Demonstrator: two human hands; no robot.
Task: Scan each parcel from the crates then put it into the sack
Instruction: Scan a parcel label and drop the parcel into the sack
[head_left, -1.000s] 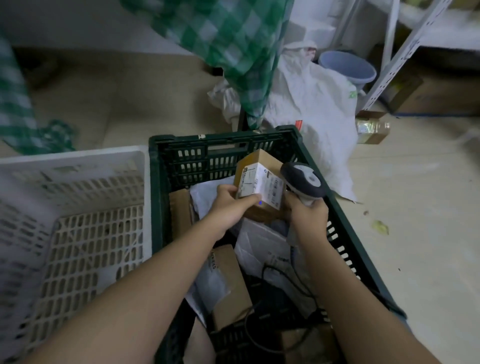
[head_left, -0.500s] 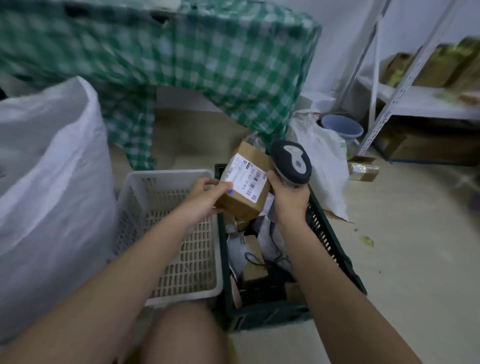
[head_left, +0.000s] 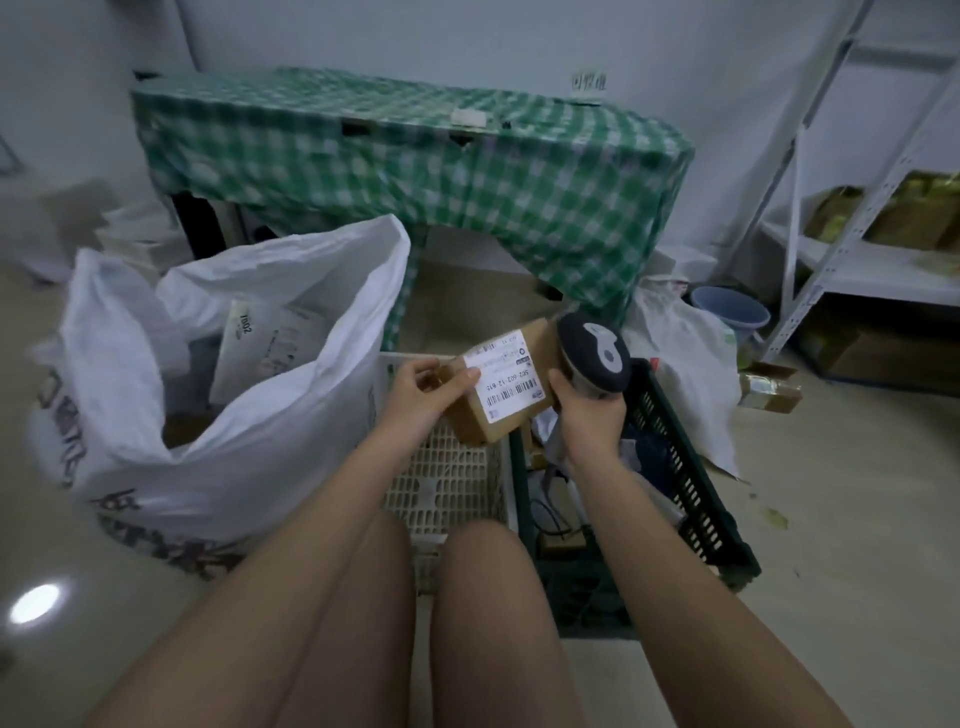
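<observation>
- The left hand (head_left: 422, 397) grips the left end of a small cardboard parcel (head_left: 501, 387), with the thumb on its top face beside the label.
- The parcel is held in the air above the white crate (head_left: 452, 483), tilted, with its white shipping label (head_left: 506, 382) facing up toward the camera.
- The right hand (head_left: 589, 410) is wrapped round the grip of a handheld scanner (head_left: 595, 356); the scanner's dark head sits just beside the parcel's right end.
- The dark green crate (head_left: 691, 499) stands on the floor touching the right side of the white crate. It holds several parcels and a cable.
- The white sack (head_left: 249, 415) stands open on the floor to the left of the crates, with flat parcels visible inside.
- Behind the crates stands a bench draped in green checked cloth (head_left: 415, 161).
- At the right are a metal shelf unit (head_left: 852, 249) with boxes, a blue bucket (head_left: 730, 309) and a crumpled white bag (head_left: 680, 358).
</observation>
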